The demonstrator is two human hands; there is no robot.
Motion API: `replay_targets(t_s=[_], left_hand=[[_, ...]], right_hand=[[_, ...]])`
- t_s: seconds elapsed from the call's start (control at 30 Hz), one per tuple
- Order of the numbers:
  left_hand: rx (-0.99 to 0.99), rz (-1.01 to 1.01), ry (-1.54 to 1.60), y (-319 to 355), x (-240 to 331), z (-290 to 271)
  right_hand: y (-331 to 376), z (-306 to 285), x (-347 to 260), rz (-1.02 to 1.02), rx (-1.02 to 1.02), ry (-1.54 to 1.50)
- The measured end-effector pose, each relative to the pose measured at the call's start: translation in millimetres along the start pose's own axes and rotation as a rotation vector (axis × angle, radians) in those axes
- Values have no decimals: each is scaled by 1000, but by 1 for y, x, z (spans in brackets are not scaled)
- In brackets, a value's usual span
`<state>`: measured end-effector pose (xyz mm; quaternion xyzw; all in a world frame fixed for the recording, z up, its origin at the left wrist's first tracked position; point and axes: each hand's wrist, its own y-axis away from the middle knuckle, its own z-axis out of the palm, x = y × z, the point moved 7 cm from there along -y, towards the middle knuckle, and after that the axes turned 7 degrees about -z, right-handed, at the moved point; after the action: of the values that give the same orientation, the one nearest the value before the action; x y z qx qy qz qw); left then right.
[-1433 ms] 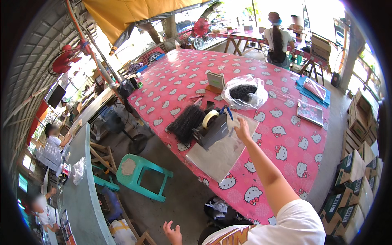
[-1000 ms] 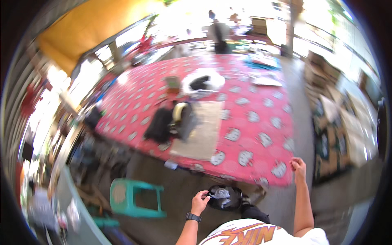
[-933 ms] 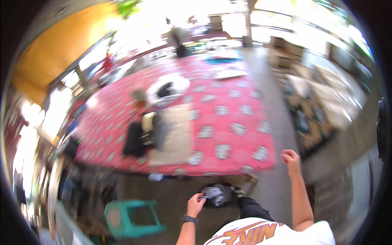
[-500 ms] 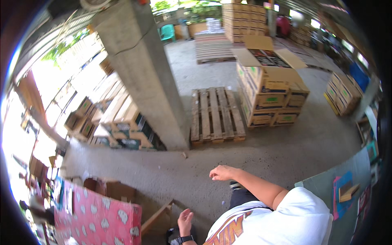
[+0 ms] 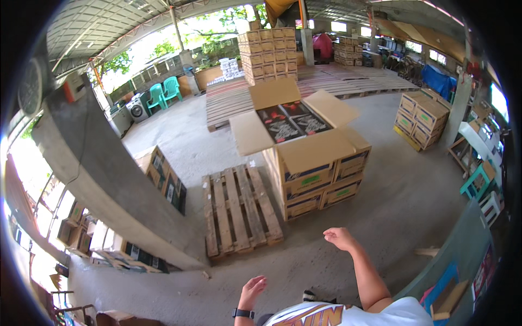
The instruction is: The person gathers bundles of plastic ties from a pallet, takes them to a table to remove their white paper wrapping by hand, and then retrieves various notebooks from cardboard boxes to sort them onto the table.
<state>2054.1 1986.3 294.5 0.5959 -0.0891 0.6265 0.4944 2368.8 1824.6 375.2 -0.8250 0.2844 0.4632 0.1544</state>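
My left hand point(image 5: 253, 292), with a dark watch on its wrist, is held low in front of my body. It is open, fingers loosely bent, with nothing in it. My right hand point(image 5: 339, 238) reaches forward over the floor, also empty and loosely open. Nearest to it, but apart from it, stands a stack of cardboard cartons point(image 5: 304, 187). On top of this stack is an open carton point(image 5: 310, 155) with its flaps spread. Dark printed packs point(image 5: 293, 120) fill that carton. Left of the stack, a bare wooden pallet point(image 5: 239, 209) lies on the floor.
A concrete pillar point(image 5: 119, 185) leans through the left side, with more cartons point(image 5: 160, 176) behind it. A smaller carton stack point(image 5: 421, 117) stands at right. Farther back are wide slatted pallets point(image 5: 231, 100), a tall carton stack point(image 5: 267, 54) and green chairs point(image 5: 172, 88). A green board point(image 5: 459, 261) is close on my right.
The view has swung up and right, and the open carton is nearer. My right hand has moved out to the right. The pink patterned panel at lower left has left the view.
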Motion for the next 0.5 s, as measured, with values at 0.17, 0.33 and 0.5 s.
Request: replay_targets(t_s=[0.17,0.33,0.5], left_hand=[[18,-52,-153,-100,50,5],[176,195,-183,-217,141,-25],[260,822,-753,-288,312,68]], right_hand=[[-141,-110,-30,-101,386,7],[-300,-169,-35,-218,603,154],[-446,-223,-20,-155,728,417]])
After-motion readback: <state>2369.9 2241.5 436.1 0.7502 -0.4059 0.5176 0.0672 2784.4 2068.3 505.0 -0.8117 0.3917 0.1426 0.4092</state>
